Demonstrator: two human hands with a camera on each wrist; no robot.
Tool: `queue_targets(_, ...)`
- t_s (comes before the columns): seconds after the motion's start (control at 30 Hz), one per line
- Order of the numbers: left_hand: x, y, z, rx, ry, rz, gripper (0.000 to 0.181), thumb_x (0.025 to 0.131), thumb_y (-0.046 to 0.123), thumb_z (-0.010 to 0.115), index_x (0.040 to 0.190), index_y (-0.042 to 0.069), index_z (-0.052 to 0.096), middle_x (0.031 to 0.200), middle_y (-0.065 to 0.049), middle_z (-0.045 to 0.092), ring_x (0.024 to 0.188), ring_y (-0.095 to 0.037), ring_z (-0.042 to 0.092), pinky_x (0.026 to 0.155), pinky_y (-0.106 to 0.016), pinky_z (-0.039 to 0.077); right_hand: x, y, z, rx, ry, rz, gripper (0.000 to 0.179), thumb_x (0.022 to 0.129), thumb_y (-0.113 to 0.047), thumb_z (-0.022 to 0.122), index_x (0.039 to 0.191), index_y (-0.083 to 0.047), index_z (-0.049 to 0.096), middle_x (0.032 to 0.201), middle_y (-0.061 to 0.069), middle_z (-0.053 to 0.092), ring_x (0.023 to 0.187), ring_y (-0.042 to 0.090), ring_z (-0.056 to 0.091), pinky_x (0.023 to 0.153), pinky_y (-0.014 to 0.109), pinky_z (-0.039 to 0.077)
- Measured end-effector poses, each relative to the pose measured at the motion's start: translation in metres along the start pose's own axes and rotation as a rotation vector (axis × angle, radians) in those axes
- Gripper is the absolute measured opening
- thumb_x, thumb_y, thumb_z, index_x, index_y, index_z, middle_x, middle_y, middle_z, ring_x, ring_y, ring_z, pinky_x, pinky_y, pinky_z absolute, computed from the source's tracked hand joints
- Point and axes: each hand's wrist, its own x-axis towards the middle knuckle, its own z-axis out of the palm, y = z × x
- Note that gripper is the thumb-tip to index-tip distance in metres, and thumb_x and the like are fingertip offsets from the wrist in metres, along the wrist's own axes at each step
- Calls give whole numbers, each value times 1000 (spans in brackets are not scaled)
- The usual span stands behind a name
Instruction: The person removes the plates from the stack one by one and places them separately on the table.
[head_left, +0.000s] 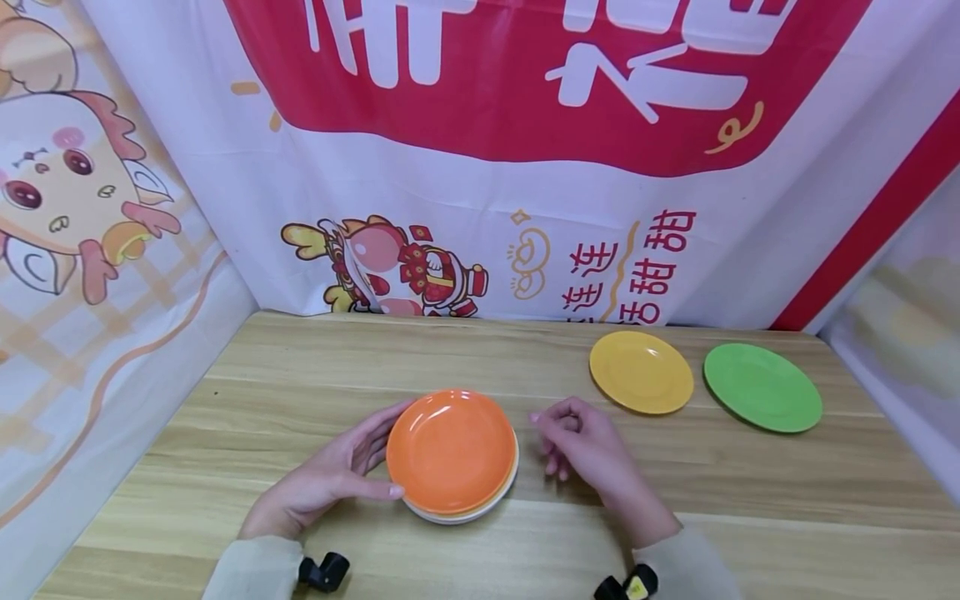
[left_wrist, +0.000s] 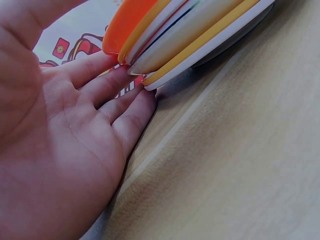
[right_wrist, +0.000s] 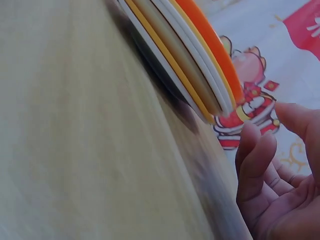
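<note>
An orange plate (head_left: 452, 452) tops a stack of several plates on the table, with yellow and white rims (left_wrist: 200, 50) below it in the left wrist view. My left hand (head_left: 330, 475) rests against the stack's left side, its fairly straight fingertips touching the rims. The left thumb lies by the near edge of the orange plate. To the right of the stack, my right hand (head_left: 592, 446) hovers apart from it, fingers loosely bent and holding nothing. The right wrist view shows a gap between those fingers (right_wrist: 257, 160) and the plate edges.
A yellow plate (head_left: 641, 372) and a green plate (head_left: 762, 387) lie separately at the back right of the wooden table (head_left: 300, 375). A printed red and white cloth (head_left: 487, 192) hangs behind the table's back edge, and another patterned cloth (head_left: 112, 333) hangs along its left.
</note>
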Motion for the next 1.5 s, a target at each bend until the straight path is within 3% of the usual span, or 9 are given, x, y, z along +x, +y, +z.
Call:
queue_targets(0.23,0,0,-1,-1,-5,-1,103,87,7,87,171,19,28,181,-5,23,167,-39,17,116,-7,36,-7,0,21,5,-78,-5,51,93,-44,84,119,-8,59,79,10,70,58,20,64,50,26,53)
queue_targets(0.5,0,0,0,2,-4,1,103,86,6,87,171,19,28,181,-6,23,167,-39,17,116,-7,36,-13,2,33,4,-85,-17,55,90,-40,89,118,-6,56,80,5,66,55,17,61,47,26,52)
queue_targets(0.77,-1,-1,-1,4,-11,3,103,87,6,87,171,19,28,181,-6,22,167,-40,17,116,-7,37,-12,3,36,-12,-73,-12,55,88,-38,91,118,-7,56,81,5,66,55,17,61,48,27,54)
queue_targets(1.07,1,-1,0,0,-10,-12,102,87,6,87,171,20,29,180,-5,23,167,-39,18,116,-7,38,-12,4,37,14,-59,-14,46,89,-25,89,116,-7,56,80,5,64,55,19,64,47,28,53)
queue_targets(1.5,1,-1,0,-4,-10,-7,101,87,5,87,170,18,31,180,-6,24,168,-39,15,116,-6,37,-12,4,34,76,-58,-34,38,92,-19,84,115,-3,58,76,9,70,57,19,70,52,34,62)
